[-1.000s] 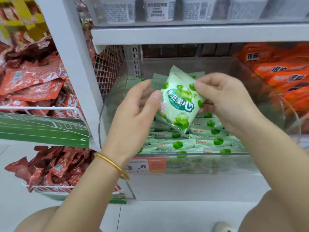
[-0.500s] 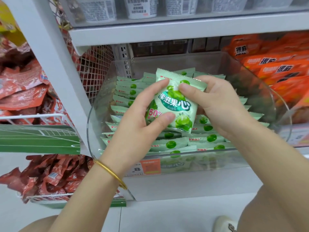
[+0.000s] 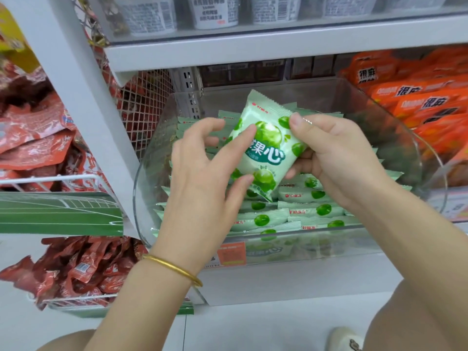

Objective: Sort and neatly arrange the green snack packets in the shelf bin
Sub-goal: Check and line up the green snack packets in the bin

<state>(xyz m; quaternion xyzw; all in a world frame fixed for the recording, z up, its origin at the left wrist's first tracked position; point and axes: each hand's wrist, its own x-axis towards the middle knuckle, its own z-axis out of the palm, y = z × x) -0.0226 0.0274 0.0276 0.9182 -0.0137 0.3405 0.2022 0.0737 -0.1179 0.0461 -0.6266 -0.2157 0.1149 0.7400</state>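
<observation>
We face a white metal shelving unit (image 3: pixel 76 97) under even, bright indoor light. Its upper shelf board (image 3: pixel 278 44) carries a row of white tubs (image 3: pixel 215 11) with printed labels. Under that board, at the back, we see a perforated upright strip (image 3: pixel 187 89) and a line of dark boxes (image 3: pixel 253 72). A white wire mesh panel (image 3: pixel 147 102) divides this bay from the left one, where red packets (image 3: pixel 33 138) pile in a wire basket (image 3: pixel 50 181) fronted by a green sign (image 3: pixel 58 214) with white lines. More red packets (image 3: pixel 83 269) fill a lower basket. Orange packets (image 3: pixel 417 97) are stacked on the right. The floor (image 3: pixel 253 330) is pale and smooth.
</observation>
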